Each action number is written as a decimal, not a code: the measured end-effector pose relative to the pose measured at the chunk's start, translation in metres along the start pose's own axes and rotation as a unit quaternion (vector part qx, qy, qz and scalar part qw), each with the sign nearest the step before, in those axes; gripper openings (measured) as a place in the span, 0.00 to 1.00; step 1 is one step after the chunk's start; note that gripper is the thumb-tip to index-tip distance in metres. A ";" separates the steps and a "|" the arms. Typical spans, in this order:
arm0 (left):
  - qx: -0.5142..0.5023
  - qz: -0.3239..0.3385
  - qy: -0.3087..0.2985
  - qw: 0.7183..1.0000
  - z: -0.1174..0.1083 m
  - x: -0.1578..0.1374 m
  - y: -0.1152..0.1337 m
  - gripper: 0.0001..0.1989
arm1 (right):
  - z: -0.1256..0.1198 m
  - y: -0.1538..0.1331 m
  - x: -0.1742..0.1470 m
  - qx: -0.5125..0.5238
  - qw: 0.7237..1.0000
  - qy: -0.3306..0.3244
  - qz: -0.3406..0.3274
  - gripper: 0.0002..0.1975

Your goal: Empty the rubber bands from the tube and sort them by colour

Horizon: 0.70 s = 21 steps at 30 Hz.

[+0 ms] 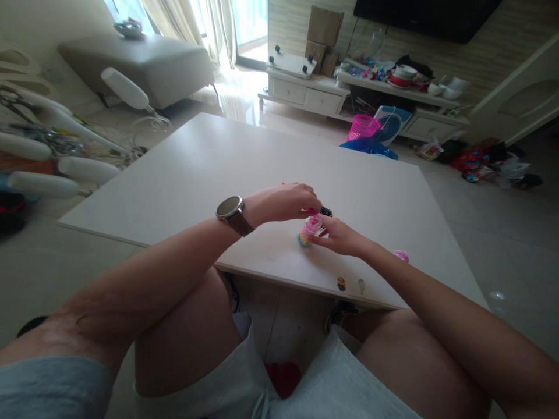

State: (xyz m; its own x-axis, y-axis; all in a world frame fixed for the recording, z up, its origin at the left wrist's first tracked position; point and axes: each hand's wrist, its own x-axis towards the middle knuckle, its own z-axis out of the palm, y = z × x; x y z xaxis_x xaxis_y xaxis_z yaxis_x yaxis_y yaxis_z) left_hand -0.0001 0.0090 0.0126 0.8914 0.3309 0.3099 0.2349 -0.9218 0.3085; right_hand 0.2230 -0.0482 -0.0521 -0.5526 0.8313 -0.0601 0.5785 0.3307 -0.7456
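Shorts point(362, 381) below multicoloured container point(310, 230) in right hand point(343, 237)

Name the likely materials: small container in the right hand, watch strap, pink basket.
Small container: likely clear, shiny plastic, as colours seem to show through; glass remains possible. Watch strap: matt brown, perhaps leather, with little shine. Pink basket: probably moulded plastic, satin, with regular holes through its walls.

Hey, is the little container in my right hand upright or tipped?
Tipped, it seems: the container in your right hand leans, with its pink top right of its blue base.
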 end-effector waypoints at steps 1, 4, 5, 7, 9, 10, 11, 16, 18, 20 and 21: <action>0.003 0.011 -0.014 1.000 0.000 0.001 0.002 0.12 | 0.000 0.001 0.000 0.000 1.000 0.000 0.003 0.15; 0.005 0.038 -0.041 0.998 0.000 0.002 0.007 0.13 | 0.001 0.003 0.000 -0.003 1.000 -0.001 0.011 0.17; 0.004 0.040 -0.037 0.999 0.001 0.002 0.008 0.13 | 0.001 0.004 0.000 -0.004 1.000 -0.002 0.009 0.17; 0.003 0.038 -0.030 0.999 0.003 0.002 0.010 0.14 | 0.000 0.004 0.000 -0.007 1.000 -0.004 0.004 0.18; 0.014 0.039 -0.032 0.999 0.006 0.002 0.011 0.14 | 0.000 0.003 0.000 -0.009 1.000 -0.006 -0.001 0.18; 0.023 0.041 -0.037 0.998 0.007 0.003 0.011 0.14 | 0.000 0.003 0.000 -0.010 1.000 -0.005 -0.003 0.18; 0.032 0.043 -0.043 0.998 0.008 0.003 0.011 0.15 | 0.000 0.003 0.000 -0.010 1.000 -0.005 -0.004 0.18; 0.050 0.034 -0.043 0.997 0.010 0.001 0.011 0.15 | 0.000 0.003 0.000 -0.008 1.000 -0.003 0.007 0.18; 0.036 0.031 -0.034 0.998 0.011 0.001 0.010 0.16 | -0.001 0.002 0.000 -0.010 1.000 -0.003 0.014 0.18; 0.014 0.031 -0.025 0.999 0.011 0.001 0.009 0.15 | -0.001 0.001 0.000 -0.014 1.000 -0.001 0.017 0.17; 0.003 0.031 -0.021 0.999 0.010 0.001 0.009 0.15 | -0.001 0.000 0.000 -0.017 1.000 -0.001 0.018 0.17</action>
State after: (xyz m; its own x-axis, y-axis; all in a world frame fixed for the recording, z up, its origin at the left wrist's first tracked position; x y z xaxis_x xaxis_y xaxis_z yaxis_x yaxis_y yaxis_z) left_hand 0.0071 -0.0011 0.0065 0.9195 0.2647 0.2905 0.1813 -0.9415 0.2840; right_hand 0.2237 -0.0478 -0.0514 -0.5328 0.8417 -0.0877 0.6178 0.3160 -0.7200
